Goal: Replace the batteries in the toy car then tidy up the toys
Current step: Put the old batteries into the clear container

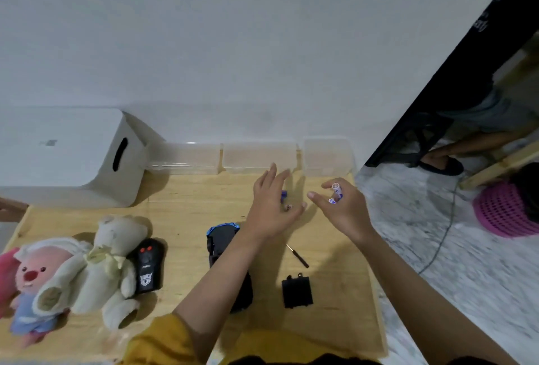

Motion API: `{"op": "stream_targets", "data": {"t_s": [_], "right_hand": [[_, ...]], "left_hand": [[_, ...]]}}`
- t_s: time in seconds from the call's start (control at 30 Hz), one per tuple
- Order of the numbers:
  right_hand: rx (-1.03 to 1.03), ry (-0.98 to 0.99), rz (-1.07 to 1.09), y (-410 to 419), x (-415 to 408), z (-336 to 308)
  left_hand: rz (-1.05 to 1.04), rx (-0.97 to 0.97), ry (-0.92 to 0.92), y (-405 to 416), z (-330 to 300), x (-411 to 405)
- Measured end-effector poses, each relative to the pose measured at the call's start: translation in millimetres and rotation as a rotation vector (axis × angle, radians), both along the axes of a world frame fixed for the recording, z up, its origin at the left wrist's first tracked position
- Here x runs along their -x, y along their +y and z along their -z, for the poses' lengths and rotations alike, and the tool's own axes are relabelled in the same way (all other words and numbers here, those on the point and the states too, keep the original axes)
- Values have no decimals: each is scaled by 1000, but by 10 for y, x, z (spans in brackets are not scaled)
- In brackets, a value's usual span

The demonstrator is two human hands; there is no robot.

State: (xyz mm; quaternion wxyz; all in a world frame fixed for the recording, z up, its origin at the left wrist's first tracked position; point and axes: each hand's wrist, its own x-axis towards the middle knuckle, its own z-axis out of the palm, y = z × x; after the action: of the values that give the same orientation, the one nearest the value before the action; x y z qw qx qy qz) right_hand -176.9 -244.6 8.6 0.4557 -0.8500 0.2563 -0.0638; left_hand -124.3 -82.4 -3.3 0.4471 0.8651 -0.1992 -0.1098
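The black and blue toy car (219, 243) lies on the wooden table (186, 218), mostly hidden under my left forearm. Its black battery cover (297, 291) lies loose to the right, below a small screwdriver (297, 255). My right hand (342, 210) is closed around white and blue batteries (336, 193). My left hand (272, 204) hovers with spread fingers over more small batteries (285, 199) on the table. A black remote control (147, 267) rests against a cream teddy bear (108, 268), with a pink plush toy (35, 283) at the far left.
A white box with a handle slot (70, 157) stands at the back left. Three clear plastic containers (259, 158) line the wall. The table's right edge drops to a marble floor with a pink basket (504, 210), a cable and another person's foot (442, 163).
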Motion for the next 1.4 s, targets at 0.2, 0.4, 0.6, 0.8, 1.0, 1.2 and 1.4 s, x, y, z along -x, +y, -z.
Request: {"op": "stream_targets", "data": {"t_s": [0.2,0.4,0.6,0.8,1.0,1.2,1.4], "right_hand": [[276,90,-102,-651,-318,142],[394,83,-196,-967,-586,350],[447,-6,-196,-1046,-615,485],[426,-61,-197,-1070,-626,539],[404,-82,-207,-1082,-615,552],[392,-95,-214,-1079,-620,566],[400,-114,-220,-1076,-617,561]], "left_hand": [[93,-122,-150,-601,231,-497],[147,-201,-225,-882,505,-812],[131,-179,-350,-879,678,-856],[113,-156,-414,-904,740,-864],[74,-133,-477,-944,768,-841],[64,-105,-528,-955,802,-853],[87,-77,-529,-925,817,-905]]}}
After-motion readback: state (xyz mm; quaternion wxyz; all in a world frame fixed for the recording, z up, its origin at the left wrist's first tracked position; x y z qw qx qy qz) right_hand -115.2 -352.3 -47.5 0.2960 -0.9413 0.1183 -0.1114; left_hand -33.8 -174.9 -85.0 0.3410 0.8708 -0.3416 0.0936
